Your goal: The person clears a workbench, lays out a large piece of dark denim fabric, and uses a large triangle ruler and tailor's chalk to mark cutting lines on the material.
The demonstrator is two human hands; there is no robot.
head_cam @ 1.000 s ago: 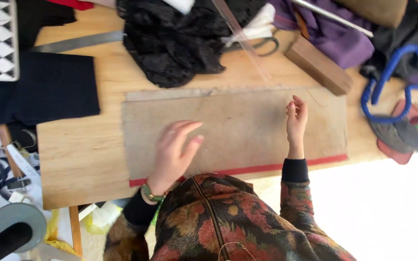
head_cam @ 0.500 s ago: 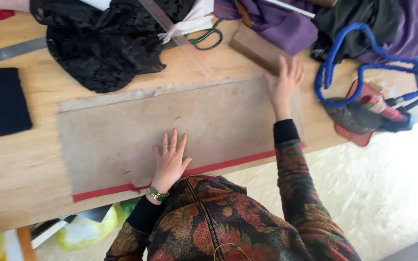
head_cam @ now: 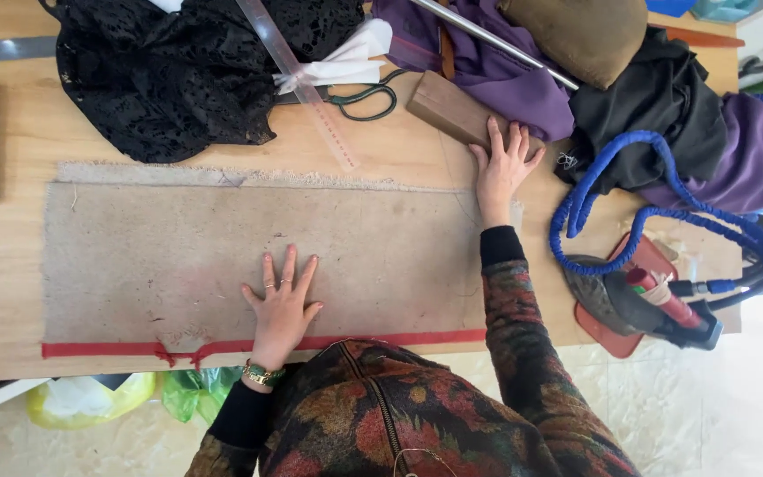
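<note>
- Head view looks straight down on a pale wooden table (head_cam: 11, 265); its near edge runs along the bottom, and bare wood shows to the left of the cloth and in a strip between the cloth and the clutter behind it.
- Lying flat in the middle is a long rectangle of coarse beige felt cloth (head_cam: 161, 256), frayed along its far edge, with a red band (head_cam: 381, 340) along the near edge just inside the table's rim.
- Behind it: crumpled black lace (head_cam: 178, 71), a clear plastic ruler (head_cam: 298, 84) laid slantwise, green-handled scissors (head_cam: 368, 97), purple fabric (head_cam: 487, 66) and a brown wooden block (head_cam: 452, 110).
- To the right a looped blue hose (head_cam: 655, 216) leads to an iron on a red mat (head_cam: 602, 331) at the table's right end.
- Left hand (head_cam: 283, 305) lies flat, fingers spread, palm down on the cloth near the red band, gripping nothing.
- Right hand (head_cam: 501, 163) is stretched out flat at the cloth's far right corner, fingertips touching the wooden block, not closed around it.
</note>
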